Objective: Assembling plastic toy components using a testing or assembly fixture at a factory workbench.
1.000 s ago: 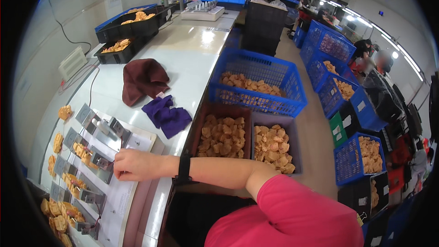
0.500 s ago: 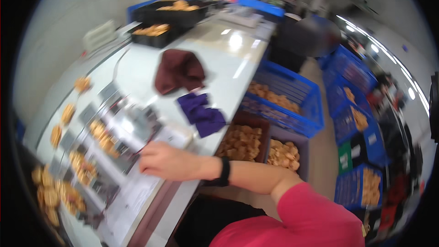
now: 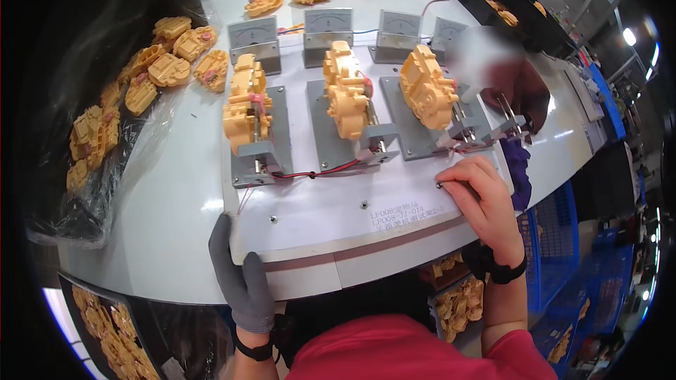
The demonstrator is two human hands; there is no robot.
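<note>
3 yellow housings (image 3: 346,95) sit on gray mounts (image 3: 280,134), long axes pointing away from the wearer (the rightmost leans left). Right hand (image 3: 491,207) pinches a small switch (image 3: 439,184); gloved left hand (image 3: 244,287), fingers parted, is at the white board (image 3: 317,232). Black tray (image 3: 542,38) holds yellow parts (image 3: 504,15).

"What's different from a second ago?"
"The view has swung left, so the board (image 3: 317,222) lies across the middle instead of slanting down the left side."
"And the hands?"
"The left hand (image 3: 243,288) has come into sight, in a grey glove, at the board's front left corner. The right hand (image 3: 486,204) now shows its fingertips at a small switch (image 3: 439,184)."
"Anything else come in?"
"The dials of the meters (image 3: 329,26) now face us, and more of the pile of yellow parts (image 3: 169,69) shows."
"What slid away?"
"The purple cloth (image 3: 519,172) and blue crates (image 3: 549,253) shifted right; the black tray (image 3: 546,39) went to the upper right."
</note>
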